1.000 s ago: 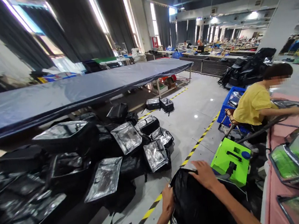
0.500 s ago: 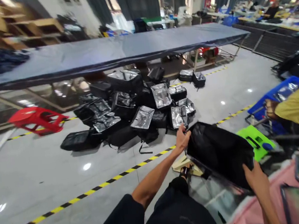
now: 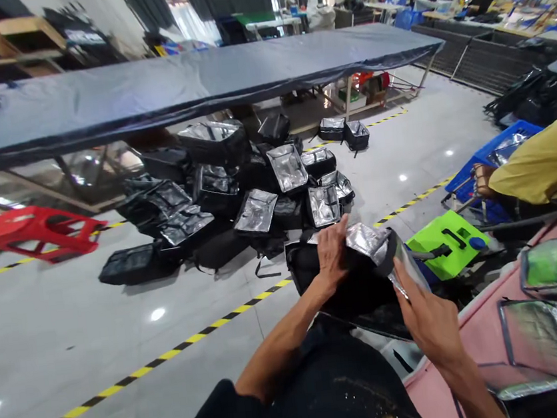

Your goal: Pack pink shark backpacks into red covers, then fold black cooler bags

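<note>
I hold a black insulated bag [image 3: 361, 273] with a silver foil lining in front of me, above my lap. My left hand [image 3: 332, 253] grips its top edge, fingers wrapped over the rim by the foil. My right hand [image 3: 429, 316] is at the bag's right side, fingers closed on its foil flap. The bag's opening faces away from me, toward a heap of similar bags [image 3: 236, 193] on the floor.
A long table under a dark grey cover [image 3: 169, 90] runs across the back. A red stool [image 3: 39, 229] lies tipped at left. A green stool [image 3: 446, 243], a blue crate [image 3: 498, 154] and a person in yellow [image 3: 544, 158] are at right. Foil panels lie on a pink-covered table [image 3: 477, 361].
The bag has turned so its foil lining shows. Both hands shifted closer together on it, the left onto its top edge. My view swung slightly right.
</note>
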`<state>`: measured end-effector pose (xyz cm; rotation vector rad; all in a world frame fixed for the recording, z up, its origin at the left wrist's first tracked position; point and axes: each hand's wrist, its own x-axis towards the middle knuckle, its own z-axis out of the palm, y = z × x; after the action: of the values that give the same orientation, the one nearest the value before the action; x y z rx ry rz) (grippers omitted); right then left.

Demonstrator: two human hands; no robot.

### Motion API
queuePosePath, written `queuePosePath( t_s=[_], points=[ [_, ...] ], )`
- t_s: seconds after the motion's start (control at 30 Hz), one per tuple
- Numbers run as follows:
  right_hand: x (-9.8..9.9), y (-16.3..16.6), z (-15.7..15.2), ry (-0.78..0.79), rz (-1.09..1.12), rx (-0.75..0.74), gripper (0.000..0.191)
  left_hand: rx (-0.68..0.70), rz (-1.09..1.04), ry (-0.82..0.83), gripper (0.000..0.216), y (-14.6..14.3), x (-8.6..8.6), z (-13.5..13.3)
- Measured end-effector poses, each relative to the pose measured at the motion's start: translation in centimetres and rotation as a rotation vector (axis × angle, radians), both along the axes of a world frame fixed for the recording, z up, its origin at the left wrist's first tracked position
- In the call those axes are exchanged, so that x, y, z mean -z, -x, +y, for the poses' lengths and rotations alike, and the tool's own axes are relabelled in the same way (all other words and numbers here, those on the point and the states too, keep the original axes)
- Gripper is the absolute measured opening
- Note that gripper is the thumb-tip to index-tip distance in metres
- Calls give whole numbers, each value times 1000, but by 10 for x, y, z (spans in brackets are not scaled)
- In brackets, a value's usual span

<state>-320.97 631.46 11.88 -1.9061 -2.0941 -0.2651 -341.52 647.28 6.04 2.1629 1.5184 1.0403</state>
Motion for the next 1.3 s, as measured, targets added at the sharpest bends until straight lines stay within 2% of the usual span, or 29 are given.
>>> queuePosePath(
  t_s=[0.07,0.13,0.2,0.27,0.33,0.43,0.53,0.63,0.73,0.8,0.9,1.0,1.1,1.2,1.3],
  points=[
    [3,-9,-4,-9,73,-155,58,55,-31,27,76,29,-6,-12],
    [7,-22,-8,0,163,-275,65,115,-7,76,52,46,-14,-28],
    [16,-33,-10,3,250,-292,66,143,82,146,31,49,-22,-40],
    [25,-37,-10,1,309,-181,59,161,167,218,26,42,-26,-45],
    [32,-32,-7,-12,343,6,48,227,178,262,30,32,-29,-40],
    [35,-19,2,-48,363,228,39,481,90,331,47,24,-33,-18],
    [31,-14,15,-81,362,285,40,757,-8,489,61,25,-39,13],
    [26,-16,39,-63,286,276,43,825,-6,685,68,27,-37,45],
    [24,-19,78,24,201,302,48,767,2,854,65,27,-19,78],
    [24,-20,110,110,165,312,53,739,-75,932,66,27,-2,98],
    [23,-24,162,269,137,302,55,691,-215,943,71,28,20,123],
    [31,-34,211,437,127,296,57,562,-213,902,70,30,40,142],
    [63,-47,255,540,153,258,59,516,-215,816,87,30,70,151],
    [116,-51,284,628,257,258,52,549,-244,782,109,26,107,151],
    [164,-47,298,729,398,190,42,575,-276,810,115,22,136,142]
  ],
)
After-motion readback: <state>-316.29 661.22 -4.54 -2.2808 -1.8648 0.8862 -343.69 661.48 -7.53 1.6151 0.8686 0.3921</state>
